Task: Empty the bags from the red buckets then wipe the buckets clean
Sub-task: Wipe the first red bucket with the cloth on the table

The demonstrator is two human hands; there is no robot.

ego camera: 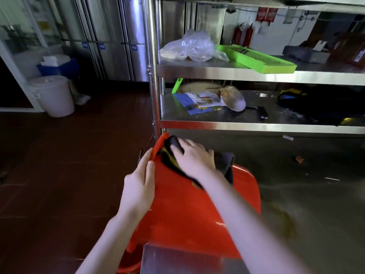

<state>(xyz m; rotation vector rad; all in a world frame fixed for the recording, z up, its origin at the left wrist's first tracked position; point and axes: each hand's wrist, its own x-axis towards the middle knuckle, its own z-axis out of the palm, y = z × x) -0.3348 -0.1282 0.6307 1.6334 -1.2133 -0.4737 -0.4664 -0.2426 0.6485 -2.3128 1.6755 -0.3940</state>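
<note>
Stainless steel counter corner (187, 262) steadies the glossy red plastic bucket (187, 210) tipped on its side, my left hand (138, 186) pinching its rim so it can't roll, right hand (194, 158) flat, fingers spread, pressing the dark crumpled cloth (225, 161) onto the outer wall to wipe.

A: Lower centre, bucket (187, 210): what material?
B: Smooth, glossy red plastic. The cloth (223, 161) on it is dark, matt fabric.
A: Right half, shelves (237, 73)?
B: Brushed metal with a dull sheen. Upper centre: bag (193, 46), clear crinkled plastic film; tray (262, 60), smooth green plastic. Left: pail (53, 95), matt white plastic.
</note>
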